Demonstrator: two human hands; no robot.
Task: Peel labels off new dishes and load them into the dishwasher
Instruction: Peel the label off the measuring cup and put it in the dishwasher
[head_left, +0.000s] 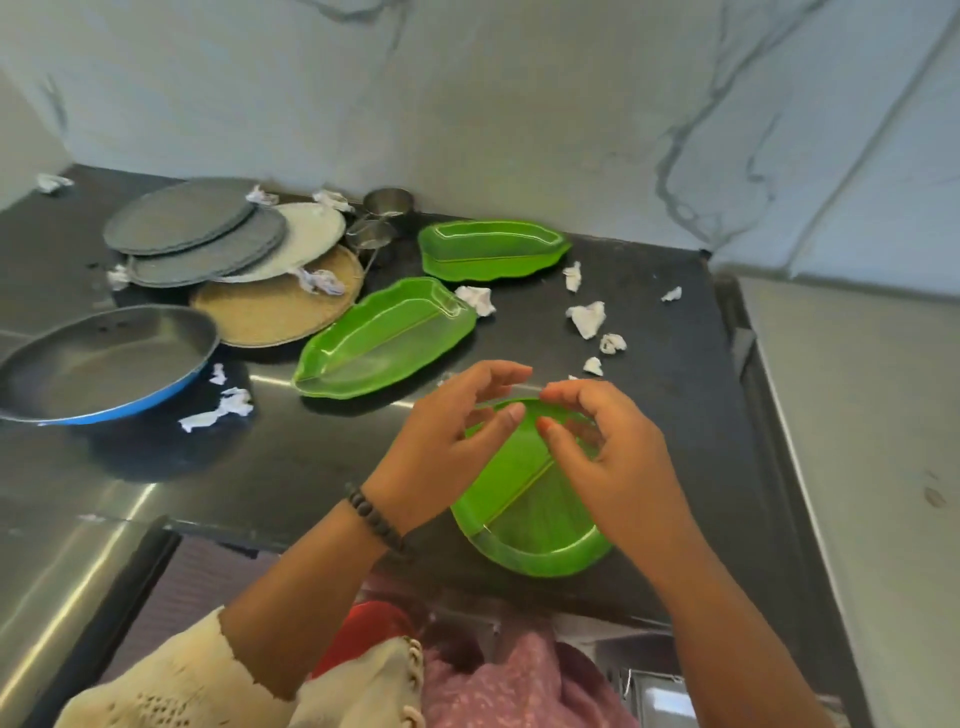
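A green leaf-shaped plate (524, 519) sits near the counter's front edge, its far tip between my hands. My left hand (447, 452) curls over the far rim, thumb on the inner face and fingers behind. My right hand (613, 462) grips the same end from the right, thumb pressed on the plate's inside and fingers over the rim. I cannot make out a label under the fingers. Two more green leaf plates, one in the middle (384, 338) and one at the back (493, 249), lie on the black counter (291, 457).
A stack of round grey, white and woven plates (223, 244) and a blue-rimmed pan (104, 364) fill the left side. Steel cups (387, 205) stand by the marble wall. Several crumpled label scraps (587, 318) litter the counter. A steel surface (857, 415) adjoins the counter on the right.
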